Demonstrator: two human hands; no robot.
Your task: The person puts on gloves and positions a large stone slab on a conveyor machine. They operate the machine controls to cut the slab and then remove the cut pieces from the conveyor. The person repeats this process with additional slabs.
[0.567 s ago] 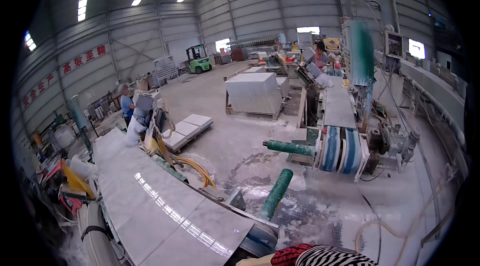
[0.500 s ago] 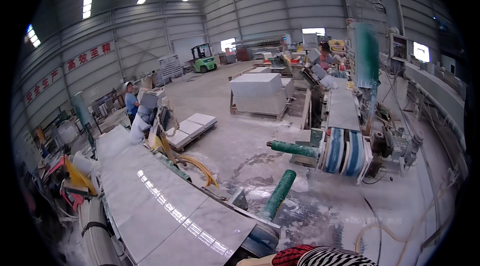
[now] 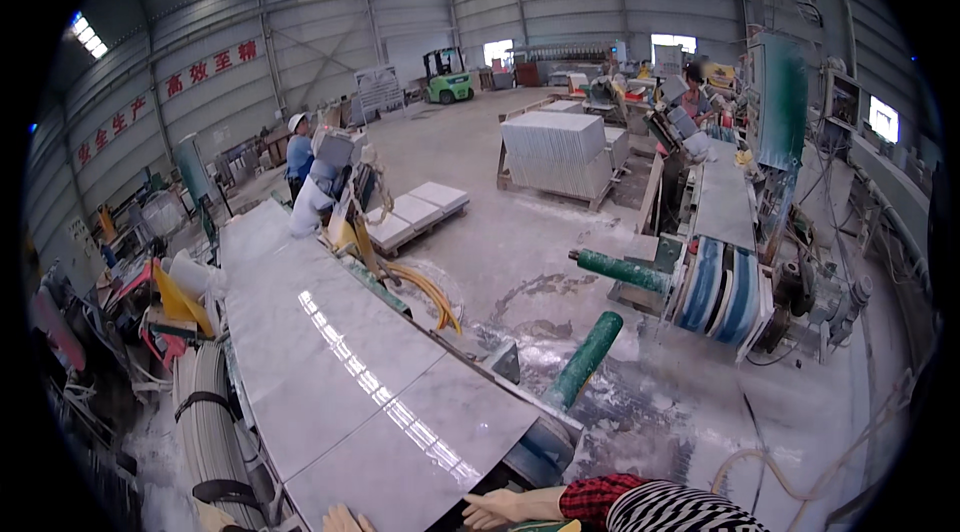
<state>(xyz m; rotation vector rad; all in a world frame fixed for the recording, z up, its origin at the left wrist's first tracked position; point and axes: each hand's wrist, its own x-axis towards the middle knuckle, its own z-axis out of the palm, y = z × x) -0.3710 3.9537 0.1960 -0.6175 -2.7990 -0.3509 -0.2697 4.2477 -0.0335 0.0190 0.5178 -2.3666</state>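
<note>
Right hand [image 3: 497, 507] lies flat at the near edge of the frame, fingers stretched left toward the near end of the grey marble slab [image 3: 340, 372]. Its grip looks open, holding nothing. Left hand [image 3: 340, 520] is just fingertips poking in at the bottom edge, so can't tell its grip. The glossy slab runs from near centre away to the far left. Further off, a green roller [image 3: 585, 359], then a pallet of stacked slabs [image 3: 556, 154].

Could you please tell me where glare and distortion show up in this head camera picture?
Head view: ceiling lights glare as a bright dotted streak along the polished stone slab; fisheye bends the slab's edges and the walls toward the rim; black corners surround the picture; the right hand at the lower edge stays sharp.
</note>
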